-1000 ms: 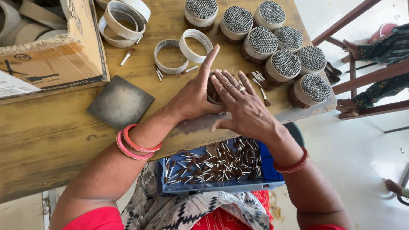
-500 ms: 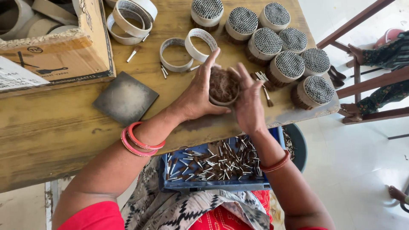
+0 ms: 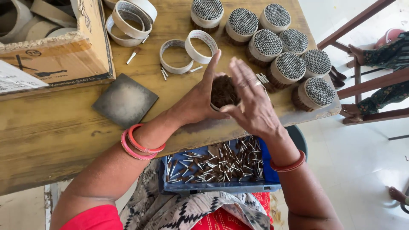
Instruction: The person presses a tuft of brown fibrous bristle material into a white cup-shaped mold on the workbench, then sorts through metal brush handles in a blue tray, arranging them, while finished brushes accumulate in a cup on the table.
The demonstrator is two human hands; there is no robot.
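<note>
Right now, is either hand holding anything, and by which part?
The left hand cups a round bundle of brown sticks by its side, thumb up along the edge. The right hand is open, palm against the bundle's other side.

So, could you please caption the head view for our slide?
Left hand and right hand cup a bundle of brown sticks above a blue tray.

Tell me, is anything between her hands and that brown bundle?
No. The left hand cups the brown bundle directly, and the right hand lies flat against its other side, nothing visible between them.
</note>
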